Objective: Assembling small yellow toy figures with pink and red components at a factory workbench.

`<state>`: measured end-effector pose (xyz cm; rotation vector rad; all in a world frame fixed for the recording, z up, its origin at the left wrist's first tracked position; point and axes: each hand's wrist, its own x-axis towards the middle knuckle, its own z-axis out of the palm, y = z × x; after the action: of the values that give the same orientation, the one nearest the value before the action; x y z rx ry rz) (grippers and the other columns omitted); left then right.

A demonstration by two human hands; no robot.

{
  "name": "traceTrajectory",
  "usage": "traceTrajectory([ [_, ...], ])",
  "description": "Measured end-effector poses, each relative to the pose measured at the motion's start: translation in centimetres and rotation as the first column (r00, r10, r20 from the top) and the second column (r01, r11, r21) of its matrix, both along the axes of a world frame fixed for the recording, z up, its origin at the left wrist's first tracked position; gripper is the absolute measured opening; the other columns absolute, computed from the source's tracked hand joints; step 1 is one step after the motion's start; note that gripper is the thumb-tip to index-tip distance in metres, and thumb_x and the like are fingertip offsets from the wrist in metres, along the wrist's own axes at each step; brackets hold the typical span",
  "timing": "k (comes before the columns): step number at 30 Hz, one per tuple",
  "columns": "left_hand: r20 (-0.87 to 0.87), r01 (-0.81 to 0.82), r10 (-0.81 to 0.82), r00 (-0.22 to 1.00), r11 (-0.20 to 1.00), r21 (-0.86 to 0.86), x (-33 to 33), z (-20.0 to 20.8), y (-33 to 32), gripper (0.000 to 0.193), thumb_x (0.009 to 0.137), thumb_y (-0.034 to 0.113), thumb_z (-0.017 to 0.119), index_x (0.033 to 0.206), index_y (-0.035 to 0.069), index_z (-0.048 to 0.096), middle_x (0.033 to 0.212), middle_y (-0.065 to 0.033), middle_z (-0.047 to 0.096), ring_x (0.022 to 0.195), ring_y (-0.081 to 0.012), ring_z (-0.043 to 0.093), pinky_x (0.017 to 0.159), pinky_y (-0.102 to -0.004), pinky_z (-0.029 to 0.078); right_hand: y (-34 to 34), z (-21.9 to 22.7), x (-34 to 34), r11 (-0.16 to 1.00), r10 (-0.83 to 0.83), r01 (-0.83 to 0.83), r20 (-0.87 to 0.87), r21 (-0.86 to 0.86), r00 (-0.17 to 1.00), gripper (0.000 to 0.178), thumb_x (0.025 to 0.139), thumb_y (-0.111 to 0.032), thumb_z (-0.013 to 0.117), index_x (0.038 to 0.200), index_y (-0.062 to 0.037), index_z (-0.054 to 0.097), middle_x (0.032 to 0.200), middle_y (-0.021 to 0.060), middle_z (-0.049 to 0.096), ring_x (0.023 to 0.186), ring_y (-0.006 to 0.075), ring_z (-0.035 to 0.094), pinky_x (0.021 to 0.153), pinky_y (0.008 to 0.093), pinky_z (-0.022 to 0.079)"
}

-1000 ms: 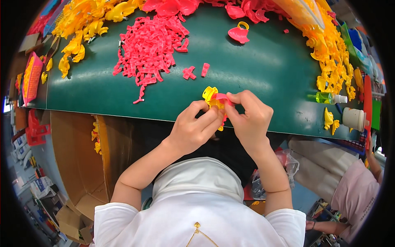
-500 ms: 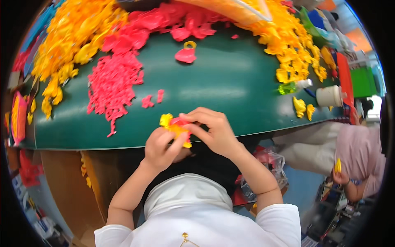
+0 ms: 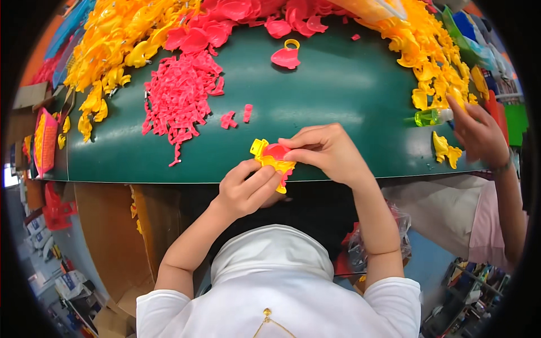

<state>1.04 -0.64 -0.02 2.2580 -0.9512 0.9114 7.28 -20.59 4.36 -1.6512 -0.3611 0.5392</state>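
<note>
Over the near edge of the green table, both my hands close on a small yellow and pink plastic part (image 3: 272,164). My left hand (image 3: 248,190) grips its yellow lower side between thumb and fingers. With thumb and fingertips, my right hand (image 3: 329,153) pinches the pink piece at its upper right. Beyond my hands lie two loose pink bits (image 3: 229,120). Farther off, a pink shell-shaped piece (image 3: 285,57) rests by a yellow ring (image 3: 291,44). A heap of small pink pieces (image 3: 183,96) spreads to the left.
Yellow plastic pieces (image 3: 121,42) pile up at the far left, with another yellow heap (image 3: 434,62) at the far right. Larger pink pieces (image 3: 225,22) lie between them. A co-worker's hand (image 3: 479,129) reaches in near a bottle of green liquid (image 3: 431,117). A cardboard box (image 3: 107,225) stands below the table edge.
The view has shifted, so the table scene sits farther right. The co-worker's hand has risen from below the table to above its right end. My hands still hold the plastic part.
</note>
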Motion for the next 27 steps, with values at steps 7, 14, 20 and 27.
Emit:
traceTrajectory([
  [7, -0.004, -0.029, 0.029, 1.0, 1.0, -0.011, -0.3, -0.6, -0.2, 0.027, 0.062, 0.002, 0.072, 0.089, 0.004, 0.068, 0.087, -0.0053, 0.063, 0.072, -0.0214, 0.059, 0.061, -0.0294, 0.051, 0.3, 0.3, -0.8, 0.988, 0.106, -0.065, 0.311, -0.138, 0.944, 0.019, 0.084, -0.001, 0.067, 0.103, 0.0013, 0.071, 0.08, 0.006, 0.068, 0.068, 0.0074, 0.058, 0.058, 0.0231, 0.045],
  [14, 0.012, -0.05, 0.055, 0.998, 0.966, -0.254, -0.5, -0.6, -0.4, 0.061, 0.08, 0.039, 0.073, 0.123, 0.004, 0.049, 0.114, -0.0105, 0.048, 0.083, -0.0211, 0.059, 0.069, -0.0324, 0.05, 0.2, -0.3, -2.7, 0.951, -0.169, 0.172, -0.034, 0.258, 0.985, 0.029, 0.086, -0.001, 0.065, 0.116, 0.0, 0.065, 0.102, 0.0101, 0.063, 0.087, 0.0113, 0.062, 0.075, 0.022, 0.052],
  [20, -0.324, -0.458, -0.926, -0.194, 0.377, -0.805, -0.9, 3.2, 0.3, 0.073, 0.096, 0.06, 0.031, 0.137, -0.001, 0.036, 0.124, -0.0181, 0.053, 0.09, -0.0234, 0.063, 0.074, -0.0337, 0.053, -2.0, 3.4, -3.0, 0.993, 0.121, -0.119, 0.328, -0.026, 0.937, 0.025, 0.082, -0.002, 0.068, 0.107, -0.0058, 0.071, 0.096, 0.0102, 0.068, 0.085, 0.0212, 0.066, 0.077, 0.0306, 0.052],
  [27, -0.041, -0.574, -0.957, -0.286, 0.205, -0.793, -1.0, 2.7, -0.6, 0.051, 0.098, 0.03, 0.05, 0.133, -0.005, 0.038, 0.129, -0.0242, 0.049, 0.097, -0.0346, 0.064, 0.078, -0.0402, 0.057, -9.3, 3.0, 3.5, 0.549, -0.095, 0.783, 0.909, -0.293, 0.406, 0.023, 0.083, -0.009, 0.066, 0.106, -0.0046, 0.068, 0.103, 0.0108, 0.069, 0.097, 0.0276, 0.063, 0.087, 0.0353, 0.048],
])
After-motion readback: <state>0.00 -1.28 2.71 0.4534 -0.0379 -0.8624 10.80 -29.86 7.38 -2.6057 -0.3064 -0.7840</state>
